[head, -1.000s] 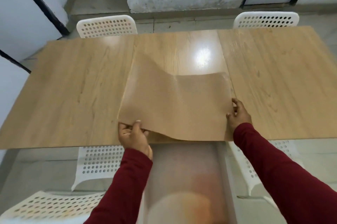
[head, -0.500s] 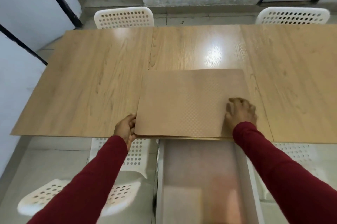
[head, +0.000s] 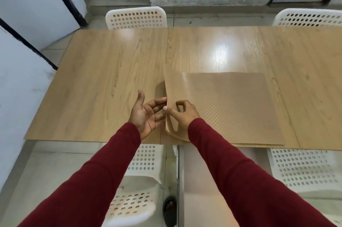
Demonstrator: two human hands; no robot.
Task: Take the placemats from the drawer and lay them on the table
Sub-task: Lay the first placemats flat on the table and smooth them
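Fingers of the left hand [head: 146,115] are spread and nearly straight, palm turned up, their tips touching the raised left edge of the placemats [head: 231,108]; half a second ago this hand curled round the stack's near left corner. Just to its right, the right hand [head: 182,114] has crossed from the stack's right side to the same left edge and now pinches the top mat there between thumb and curled fingers, lifting that edge so it stands up while the mats beneath lie flat. The stack sits on the wooden table [head: 111,82] at its near edge, where it lay before, though it shows further right in the view. Below the table edge the open drawer [head: 196,180] is visible between two white perforated chairs [head: 135,189].
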